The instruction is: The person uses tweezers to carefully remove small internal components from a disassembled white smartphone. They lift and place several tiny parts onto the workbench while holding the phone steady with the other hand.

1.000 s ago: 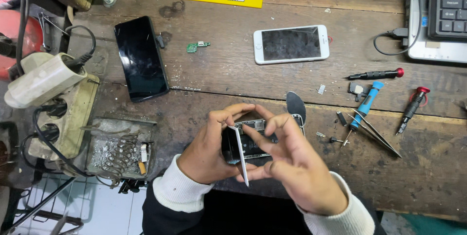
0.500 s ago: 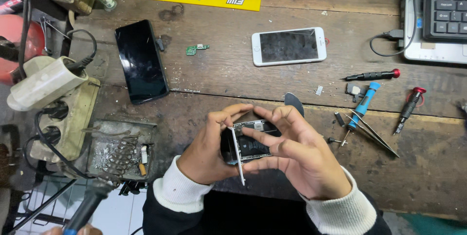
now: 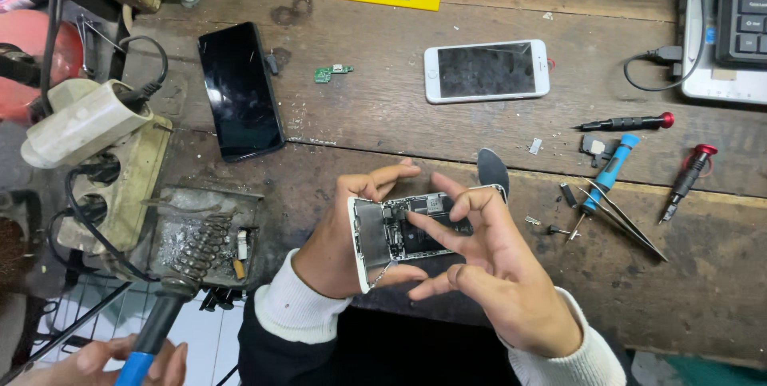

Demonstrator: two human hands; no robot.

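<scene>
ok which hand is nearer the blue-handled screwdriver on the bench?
Right. The right hand is over the opened white phone, just left of the blue-handled screwdriver. The left hand grips the phone's far end, further away.

A phone repair workshop: a worn wooden surface point(image 3: 383, 114) strewn with screwdrivers point(image 3: 627, 122), tweezers point(image 3: 627, 226), a loose circuit board point(image 3: 329, 73), phones point(image 3: 486, 71) and a soldering-iron stand point(image 3: 204, 246)
</scene>
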